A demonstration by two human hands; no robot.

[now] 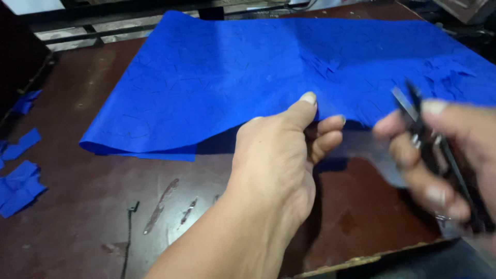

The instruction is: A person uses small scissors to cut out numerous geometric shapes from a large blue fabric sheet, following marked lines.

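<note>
A large sheet of blue fabric [248, 72], folded in layers, lies across the dark brown table [88, 217]. My left hand [281, 150] pinches the fabric's near edge between thumb and fingers and lifts it slightly. My right hand [444, 155], blurred by motion at the right edge, grips a pair of dark scissors [413, 111] whose blades point up toward the fabric's cut edge. The fabric near the scissors shows ragged cuts.
Small blue fabric scraps [18, 181] lie at the table's left edge. Scratches and pale marks [163, 204] scar the tabletop in front. The table's near edge [361, 261] runs along the bottom right. Dark metal bars [103, 31] stand beyond the far edge.
</note>
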